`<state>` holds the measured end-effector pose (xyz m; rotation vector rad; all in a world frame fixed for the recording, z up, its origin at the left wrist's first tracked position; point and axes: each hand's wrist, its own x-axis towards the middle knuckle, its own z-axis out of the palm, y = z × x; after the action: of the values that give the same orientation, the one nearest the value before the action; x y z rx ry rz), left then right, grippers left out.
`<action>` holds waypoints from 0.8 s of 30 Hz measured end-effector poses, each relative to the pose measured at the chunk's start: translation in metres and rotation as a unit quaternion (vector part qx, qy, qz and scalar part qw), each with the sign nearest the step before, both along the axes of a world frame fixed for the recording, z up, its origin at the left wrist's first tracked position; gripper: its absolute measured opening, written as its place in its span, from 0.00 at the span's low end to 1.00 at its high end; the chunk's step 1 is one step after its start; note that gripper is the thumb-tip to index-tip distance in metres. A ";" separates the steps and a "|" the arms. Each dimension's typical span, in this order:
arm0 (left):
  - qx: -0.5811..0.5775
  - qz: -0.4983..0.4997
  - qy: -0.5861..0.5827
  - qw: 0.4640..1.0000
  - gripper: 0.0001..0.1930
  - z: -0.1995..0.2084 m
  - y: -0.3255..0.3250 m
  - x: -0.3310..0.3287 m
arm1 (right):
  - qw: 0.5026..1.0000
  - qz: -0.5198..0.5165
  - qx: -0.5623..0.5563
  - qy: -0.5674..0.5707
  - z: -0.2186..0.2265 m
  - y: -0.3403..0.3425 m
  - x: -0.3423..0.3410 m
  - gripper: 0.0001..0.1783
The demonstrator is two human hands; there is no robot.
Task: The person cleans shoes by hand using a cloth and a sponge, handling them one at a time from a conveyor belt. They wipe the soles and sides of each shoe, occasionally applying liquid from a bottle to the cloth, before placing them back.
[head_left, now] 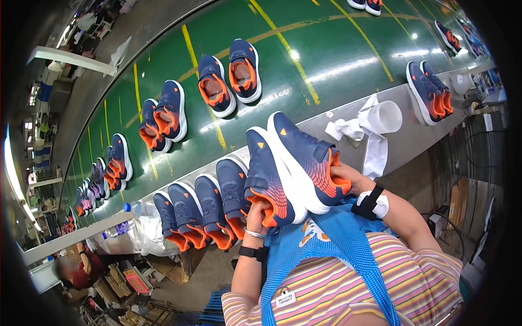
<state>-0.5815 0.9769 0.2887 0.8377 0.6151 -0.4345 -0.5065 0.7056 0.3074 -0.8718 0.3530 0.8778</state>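
Observation:
In front of my apron I hold up a pair of navy sneakers with orange linings and white soles. My left hand (256,218) grips the heel opening of the left sneaker (266,176), fingers tucked inside. The right sneaker (304,152) is held at its orange collar by my right hand (348,178), whose fingers are partly hidden. The white soles face each other and touch or nearly touch. Left of my left hand, several matching sneakers (204,209) stand in a row on the metal ledge, toes pointing away.
Sneaker pairs stand on the green conveyor belt (326,51) marked with yellow lines. On the metal ledge (321,146), a white tape roll (383,117) with loose strips lies right of the sneakers. Another pair (429,95) sits farther right. A plastic bottle (140,208) lies left. Another person (87,269) is at lower left.

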 end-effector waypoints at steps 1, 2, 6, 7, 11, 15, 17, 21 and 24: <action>-0.016 0.005 0.001 1.000 0.16 -0.004 0.002 -0.001 | 1.000 -0.003 -0.002 -0.006 -0.004 -0.002 -0.001 0.21; -0.018 0.001 -0.006 1.000 0.16 -0.009 0.003 -0.002 | 1.000 -0.005 0.005 -0.007 -0.008 -0.004 -0.003 0.21; -0.001 -0.015 -0.005 1.000 0.17 -0.007 0.002 0.001 | 1.000 -0.005 0.009 -0.002 -0.010 -0.004 -0.005 0.22; 0.001 -0.012 -0.007 1.000 0.17 -0.007 0.002 0.001 | 1.000 -0.004 0.012 -0.004 -0.011 -0.004 -0.005 0.22; -0.003 0.000 0.014 1.000 0.19 -0.007 0.000 0.002 | 1.000 0.006 0.004 -0.010 -0.017 -0.007 -0.005 0.21; -0.017 0.005 0.009 1.000 0.18 -0.001 -0.001 0.001 | 1.000 -0.001 -0.003 -0.021 -0.018 -0.004 -0.006 0.22; -0.005 0.023 0.006 1.000 0.12 0.005 -0.004 0.003 | 1.000 0.001 -0.011 -0.027 -0.014 -0.004 -0.005 0.22; 0.102 0.023 -0.014 0.994 0.18 0.007 -0.007 0.006 | 0.994 -0.010 -0.062 -0.089 0.005 0.003 -0.005 0.28; 0.446 -0.016 -0.166 0.879 0.35 0.025 -0.026 0.014 | 0.897 -0.028 -0.320 -0.303 0.012 0.017 -0.012 0.37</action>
<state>-0.5671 0.9504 0.3141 1.7653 0.4651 0.0030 -0.5182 0.7224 0.3189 -1.6830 0.1081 0.3847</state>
